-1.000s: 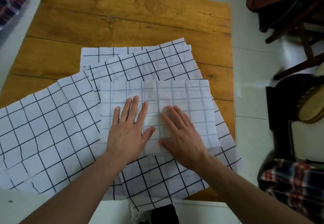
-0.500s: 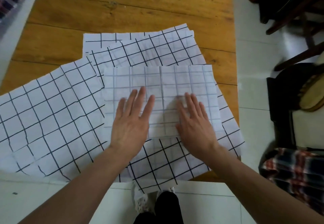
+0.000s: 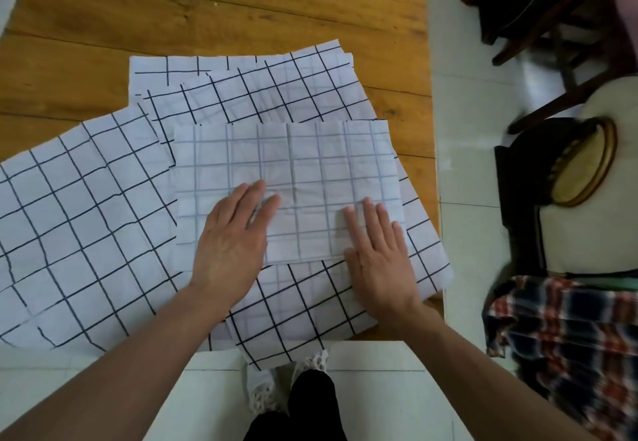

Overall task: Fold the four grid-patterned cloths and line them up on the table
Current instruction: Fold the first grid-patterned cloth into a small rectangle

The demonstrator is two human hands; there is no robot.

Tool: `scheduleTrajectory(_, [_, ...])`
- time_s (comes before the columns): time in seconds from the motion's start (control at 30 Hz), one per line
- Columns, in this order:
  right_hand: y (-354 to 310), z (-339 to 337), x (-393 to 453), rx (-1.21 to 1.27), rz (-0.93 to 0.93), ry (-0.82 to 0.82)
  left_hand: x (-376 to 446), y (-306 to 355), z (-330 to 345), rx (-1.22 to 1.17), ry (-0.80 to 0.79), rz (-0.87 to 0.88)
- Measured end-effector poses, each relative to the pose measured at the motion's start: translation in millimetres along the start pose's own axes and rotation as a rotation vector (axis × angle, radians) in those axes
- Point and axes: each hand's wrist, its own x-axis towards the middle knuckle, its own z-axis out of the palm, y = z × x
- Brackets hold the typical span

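Three unfolded cloths (image 3: pixel 83 233) beneath — chairs (image 3: pixel 569 171) rightward

Your left hand (image 3: pixel 230 246) and right hand (image 3: pixel 379 253) lie flat, fingers straight, on the folded cloth (image 3: pixel 290 178), whose pale grid faces up. It rests on unfolded grid cloths (image 3: pixel 86 233) spread over the wooden table (image 3: pixel 207 2), one overhanging the near edge. A plaid fabric (image 3: pixel 566 337) and a dark chair (image 3: pixel 538 36) stand to the right on the tiled floor (image 3: pixel 473 150).
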Motion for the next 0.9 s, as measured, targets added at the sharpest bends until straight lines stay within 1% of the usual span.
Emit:
scheduleTrajectory(0.1, [17.3, -4.0, -7.2, 0.019, 0.104, 0.053, -2.0, -1.8, -2.4, -0.002, -0.045, -0.013])
scheduleTrajectory(0.17, [21.5, -6.3, -10.3, 0.008, 0.128, 0.09, -5.3, -3.2, -5.3, 0.004, -0.079, -0.058])
scheduleTrajectory(0.3, [9.5, -13.5, -4.7, -0.055, 0.116, 0.209, -10.4, -5.2, -6.9, 0.004, -0.112, -0.123])
scheduleTrajectory(0.37, [-10.4, -16.5, 1.2, -0.094, 0.067, 0.219, -10.0, -3.9, -6.7, 0.022, -0.139, -0.131])
scheduleTrajectory(0.47, [-51.8, -15.0, 11.6, 0.006, -0.075, 0.176, -9.0, -3.1, -7.9, 0.038, -0.175, -0.141])
scheduleTrajectory(0.53, [-73.0, -7.2, 17.6, 0.076, -0.165, 0.096, -8.1, -3.6, -9.4, 0.028, -0.194, -0.15])
scheduleTrajectory(0.57, [-78.8, -2.8, 19.8, 0.11, -0.177, 0.05, -7.9, -4.6, -10.3, 0.024, -0.203, -0.151])
scheduleTrajectory(0.67, [-79.1, 8.3, 23.1, 0.157, -0.153, 0.003, -7.5, -12.9, -14.1, 0.024, -0.24, -0.172])
scheduleTrajectory(0.83, [-72.4, 3.7, 29.6, 0.131, -0.13, -0.065, -8.0, -41.5, -31.7, 0.066, -0.35, -0.343])
scheduleTrajectory(0.9, [-74.2, -1.6, 32.6, 0.122, -0.118, -0.099, -11.5, -49.9, -39.3, 0.071, -0.364, -0.342])
